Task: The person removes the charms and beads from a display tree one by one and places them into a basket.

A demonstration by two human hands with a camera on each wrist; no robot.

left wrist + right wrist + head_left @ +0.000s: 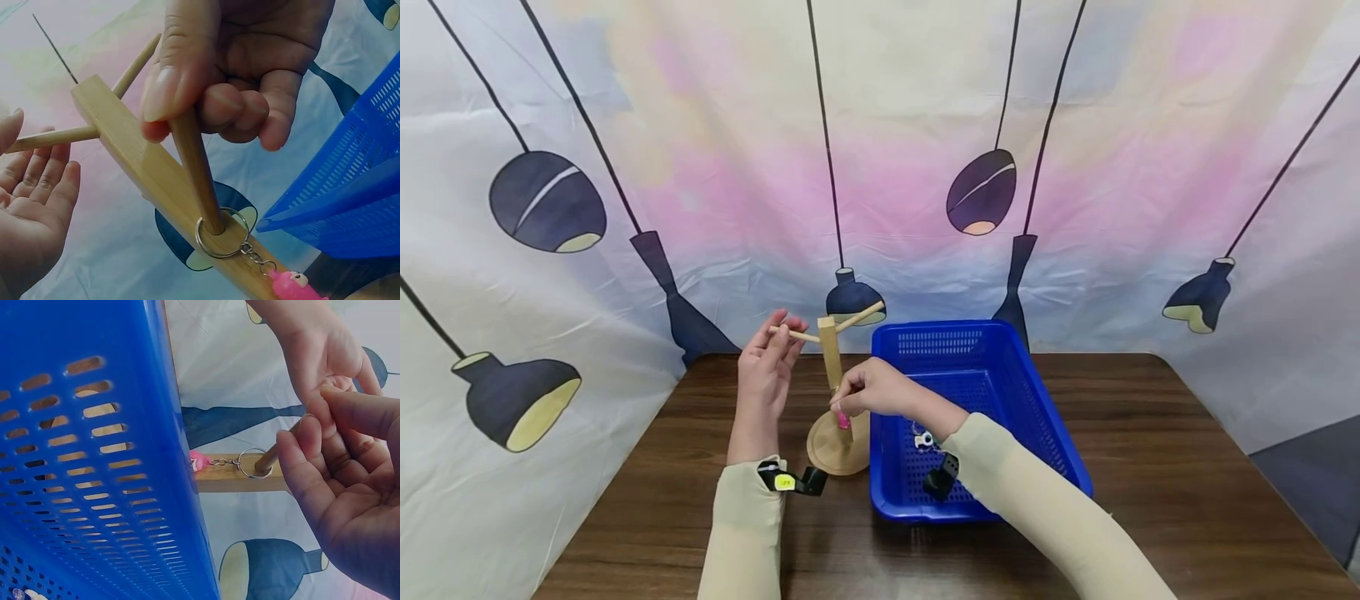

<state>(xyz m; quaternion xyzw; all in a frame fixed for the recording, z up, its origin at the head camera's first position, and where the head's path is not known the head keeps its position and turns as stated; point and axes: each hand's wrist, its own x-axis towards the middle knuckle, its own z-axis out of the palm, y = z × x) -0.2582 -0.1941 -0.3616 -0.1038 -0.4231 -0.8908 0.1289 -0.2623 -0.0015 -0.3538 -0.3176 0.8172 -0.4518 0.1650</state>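
Note:
A wooden peg stand (831, 354) with a round base (822, 450) stands upright beside the blue basket. My left hand (763, 375) holds the end of an upper peg (59, 137), thumb against it and fingers loosely beneath. Lower on the post, my right hand (872, 388) pinches the tip of another peg (270, 459) between thumb and fingers. A metal ring (201, 240) encircles this peg close to the post. From it, on a short chain, hangs a pink figure keychain (290, 286), which also shows under my right hand in the head view.
The blue plastic basket (880, 505) stands right of the stand, its wall close to the base. Inside it lies a small white keychain (923, 439), partly behind my right wrist. A printed cloth (910, 100) hangs behind the brown wooden table (1157, 467).

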